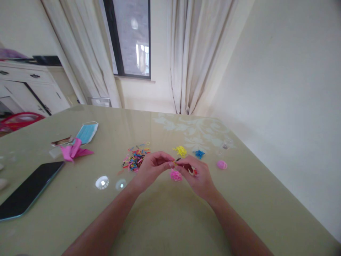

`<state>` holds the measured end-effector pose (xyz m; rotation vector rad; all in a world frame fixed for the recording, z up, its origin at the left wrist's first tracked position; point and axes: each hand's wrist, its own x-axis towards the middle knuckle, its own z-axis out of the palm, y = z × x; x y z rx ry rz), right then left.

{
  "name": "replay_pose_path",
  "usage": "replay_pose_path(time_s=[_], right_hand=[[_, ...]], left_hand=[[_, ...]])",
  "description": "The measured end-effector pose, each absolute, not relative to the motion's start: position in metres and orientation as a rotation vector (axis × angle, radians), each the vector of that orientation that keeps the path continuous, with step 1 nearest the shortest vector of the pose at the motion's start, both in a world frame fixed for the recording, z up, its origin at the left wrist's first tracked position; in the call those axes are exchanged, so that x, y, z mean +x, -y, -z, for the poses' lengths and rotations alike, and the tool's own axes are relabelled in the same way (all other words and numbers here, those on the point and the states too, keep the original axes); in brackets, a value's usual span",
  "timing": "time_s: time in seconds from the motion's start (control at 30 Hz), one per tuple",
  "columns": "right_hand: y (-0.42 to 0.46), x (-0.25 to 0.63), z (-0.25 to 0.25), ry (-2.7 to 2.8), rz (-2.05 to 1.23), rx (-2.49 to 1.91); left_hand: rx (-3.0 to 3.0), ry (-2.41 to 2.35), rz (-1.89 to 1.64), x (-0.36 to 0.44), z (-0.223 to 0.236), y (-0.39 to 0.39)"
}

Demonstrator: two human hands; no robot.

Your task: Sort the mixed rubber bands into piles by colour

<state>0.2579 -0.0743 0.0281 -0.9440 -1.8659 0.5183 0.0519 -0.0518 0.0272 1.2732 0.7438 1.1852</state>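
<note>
The left hand (154, 169) and right hand (198, 176) pinch a small yellowish piece (174, 163) between them — both equally close, its long axis unclear. Beyond lies the yellow pile (181, 151) — the mixed pile (134, 159) sits left.

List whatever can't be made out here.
All in the head view:
Small yellow piece between the left hand and right hand: too tiny, partly covered by fingertips.
Multicoloured pile of bands: right side hidden behind the left hand.
Small red item: partly covered by the right hand.
Shiny red curved object: cut off by the picture's left edge.
</note>
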Motion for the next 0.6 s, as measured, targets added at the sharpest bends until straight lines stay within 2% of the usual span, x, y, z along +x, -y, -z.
replay_pose_path(time_s=[0.17, 0.4, 0.6], right_hand=[[0.0755, 0.2585, -0.033, 1.85, -0.509, -0.94], [0.0742, 0.2563, -0.0312, 1.622, -0.937, -0.969], [0.0744, 0.2554, -0.0312, 1.561, -1.052, -0.964]], left_hand=[[1.273, -0.745, -1.17, 0.0523, -0.0265, 0.0522], [1.321, -0.74, -1.15, 0.0536, -0.0314, 0.0569], [1.319, -0.758, -1.193, 0.055, -0.0318, 0.0586]])
